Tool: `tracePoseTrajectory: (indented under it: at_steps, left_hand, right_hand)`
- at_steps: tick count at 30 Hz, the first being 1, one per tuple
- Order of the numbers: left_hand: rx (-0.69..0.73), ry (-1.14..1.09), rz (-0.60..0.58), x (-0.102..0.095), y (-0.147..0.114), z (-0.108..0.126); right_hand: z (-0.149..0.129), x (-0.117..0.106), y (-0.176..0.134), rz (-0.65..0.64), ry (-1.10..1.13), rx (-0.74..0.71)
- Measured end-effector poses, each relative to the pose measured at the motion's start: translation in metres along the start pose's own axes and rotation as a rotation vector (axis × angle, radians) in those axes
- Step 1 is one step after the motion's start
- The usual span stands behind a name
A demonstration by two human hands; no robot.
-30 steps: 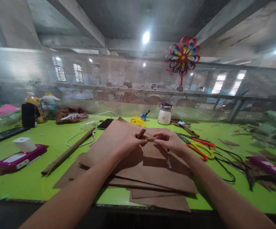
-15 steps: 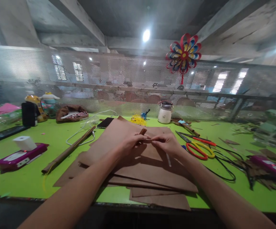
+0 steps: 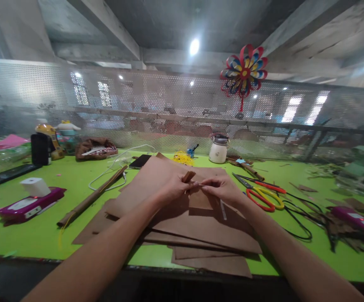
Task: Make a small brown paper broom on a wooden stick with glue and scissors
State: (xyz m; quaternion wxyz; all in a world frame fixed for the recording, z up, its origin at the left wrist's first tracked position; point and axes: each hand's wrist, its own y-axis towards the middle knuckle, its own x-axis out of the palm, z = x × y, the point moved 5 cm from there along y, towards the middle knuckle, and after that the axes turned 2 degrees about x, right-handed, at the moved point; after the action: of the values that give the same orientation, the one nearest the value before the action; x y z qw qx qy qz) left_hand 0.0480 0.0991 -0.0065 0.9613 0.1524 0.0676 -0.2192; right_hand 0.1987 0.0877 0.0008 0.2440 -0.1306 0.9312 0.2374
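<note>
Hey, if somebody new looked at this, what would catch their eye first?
Probably the red, blue and yellow flower ornament, rising above the perforated screen at the back, right of centre. Next, mid-picture, over brown sheets on the lime-green table, the left hand holds a small brown piece, the right hand close beside it. Just right of that lie scissors with red and yellow handles.
</note>
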Motion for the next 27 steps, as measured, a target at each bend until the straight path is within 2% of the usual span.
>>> tracePoseTrajectory:
  at_steps: [9, 14, 21, 27]
  left_hand:
    - [-0.002, -0.009, 0.011, -0.002, -0.001, 0.002]
    - [-0.041, 0.038, 0.020, -0.002, -0.005, 0.006]
    - [-0.033, 0.029, -0.038, 0.000, -0.006, 0.009]
    - [-0.031, 0.036, -0.012, 0.002, -0.008, 0.011]
  right_hand:
    - [0.004, -0.005, -0.002, -0.029, 0.110, 0.183]
    - [0.013, -0.002, -0.001, -0.034, 0.106, 0.197]
    - [0.004, -0.002, -0.002, -0.034, 0.201, 0.210]
    - [0.007, -0.003, -0.003, -0.036, 0.199, 0.226]
